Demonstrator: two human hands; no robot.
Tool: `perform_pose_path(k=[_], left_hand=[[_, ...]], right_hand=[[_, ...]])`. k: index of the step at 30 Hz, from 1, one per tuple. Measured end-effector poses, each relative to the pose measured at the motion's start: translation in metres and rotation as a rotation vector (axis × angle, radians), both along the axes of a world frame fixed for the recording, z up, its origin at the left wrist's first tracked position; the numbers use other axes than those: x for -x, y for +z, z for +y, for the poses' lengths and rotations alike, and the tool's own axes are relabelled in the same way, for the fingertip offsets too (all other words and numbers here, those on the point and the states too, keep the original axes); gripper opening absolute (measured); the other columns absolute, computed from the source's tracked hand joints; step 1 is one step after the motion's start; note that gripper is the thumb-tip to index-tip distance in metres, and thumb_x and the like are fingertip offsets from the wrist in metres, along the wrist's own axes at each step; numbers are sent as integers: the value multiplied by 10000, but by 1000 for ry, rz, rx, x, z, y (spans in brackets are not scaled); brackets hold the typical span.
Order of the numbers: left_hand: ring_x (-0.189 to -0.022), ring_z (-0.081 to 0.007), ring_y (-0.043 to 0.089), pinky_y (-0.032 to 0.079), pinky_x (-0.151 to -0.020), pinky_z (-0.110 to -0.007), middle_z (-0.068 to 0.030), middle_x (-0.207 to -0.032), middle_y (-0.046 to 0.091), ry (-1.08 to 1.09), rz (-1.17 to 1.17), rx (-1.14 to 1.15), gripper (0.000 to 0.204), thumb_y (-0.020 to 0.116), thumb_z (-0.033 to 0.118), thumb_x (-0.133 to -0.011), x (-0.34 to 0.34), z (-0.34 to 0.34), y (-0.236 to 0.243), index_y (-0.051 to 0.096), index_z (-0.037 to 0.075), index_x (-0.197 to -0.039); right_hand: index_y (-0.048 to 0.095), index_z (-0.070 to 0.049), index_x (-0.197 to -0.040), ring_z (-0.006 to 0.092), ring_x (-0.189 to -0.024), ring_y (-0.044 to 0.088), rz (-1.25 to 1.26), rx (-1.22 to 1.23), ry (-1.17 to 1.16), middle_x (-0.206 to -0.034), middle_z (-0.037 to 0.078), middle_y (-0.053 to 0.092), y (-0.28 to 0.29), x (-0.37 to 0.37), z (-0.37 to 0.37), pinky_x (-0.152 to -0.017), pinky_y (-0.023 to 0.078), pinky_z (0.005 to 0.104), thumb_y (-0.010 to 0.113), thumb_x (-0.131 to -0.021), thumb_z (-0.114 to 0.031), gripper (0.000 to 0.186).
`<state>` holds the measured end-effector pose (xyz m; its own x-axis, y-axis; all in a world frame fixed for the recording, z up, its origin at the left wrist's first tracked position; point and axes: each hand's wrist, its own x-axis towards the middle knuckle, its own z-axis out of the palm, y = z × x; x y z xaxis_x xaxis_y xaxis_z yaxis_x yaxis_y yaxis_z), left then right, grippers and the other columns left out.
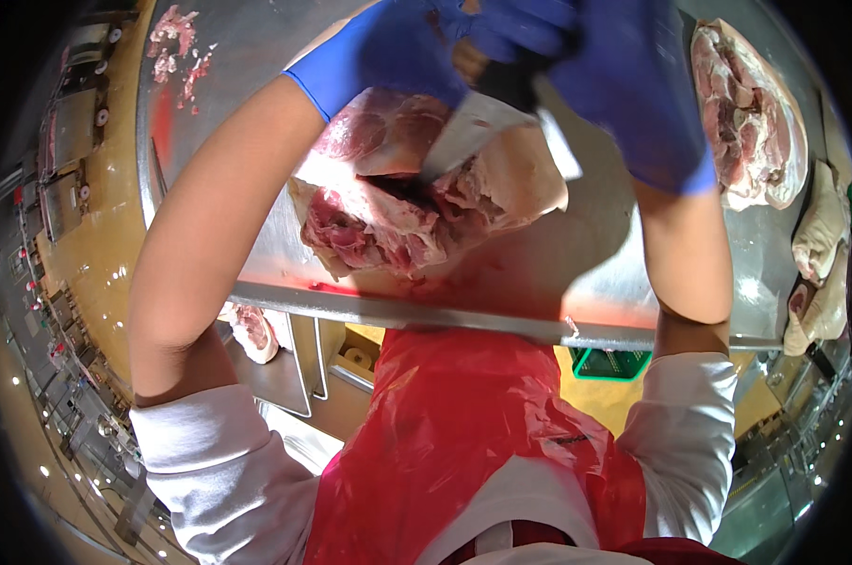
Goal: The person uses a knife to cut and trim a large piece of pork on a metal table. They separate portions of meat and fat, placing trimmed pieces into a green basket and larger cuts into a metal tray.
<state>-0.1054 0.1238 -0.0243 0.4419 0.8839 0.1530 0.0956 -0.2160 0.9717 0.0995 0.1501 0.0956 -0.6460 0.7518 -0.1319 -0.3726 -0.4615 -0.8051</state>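
A large piece of raw meat with pale skin and a deep cut lies in front of me. My right hand, in a blue glove, is closed around the black handle of a knife. The knife's wide blade slants down to the left, its tip in the cut. My left hand, also gloved in blue, is over the far left side of the meat, close to the handle. Its fingers are shadowed and partly beyond the upper edge, so their grip is unclear.
The meat rests on a steel table with a raised front rim. Scraps lie at the far left; another meat cut and trotters are at the right. Below the rim are a green crate and a meat piece.
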Motion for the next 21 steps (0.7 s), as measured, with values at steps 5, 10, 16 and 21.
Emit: perform_pose_path(k=[5,10,16,21], left_hand=[[-995,-320,653,515,-896,-409,-172,-1054,685,42,843,-369,641,880,418,-635,-14,-7,43,695,54,-1130],[-989,-315,663,527,-882,-397,-164,-1079,692,75,842,-381,733,905,409,-599,-7,-8,29,687,61,-1206],[-1026,-314,655,512,-929,-392,-153,-1111,689,7,582,-193,744,902,425,-619,-5,-5,32,677,60,-1227],[-1054,-314,647,500,-968,-394,-146,-1123,687,16,639,-301,713,895,413,-650,-3,2,37,675,59,-1228]], right_hand=[[372,-214,-669,125,-460,298,-107,253,43,-537,-40,304,12,-23,16,-486,275,301,599,-993,-343,417],[396,-198,-633,137,-387,313,29,183,3,-490,-31,306,31,3,6,-415,297,330,572,-1004,-360,441],[396,-188,-637,142,-416,324,94,147,111,-504,-20,313,13,13,15,-448,314,329,579,-1001,-350,438],[393,-172,-673,136,-488,361,4,251,192,-549,-21,338,-17,26,24,-508,354,315,561,-1020,-293,404]])
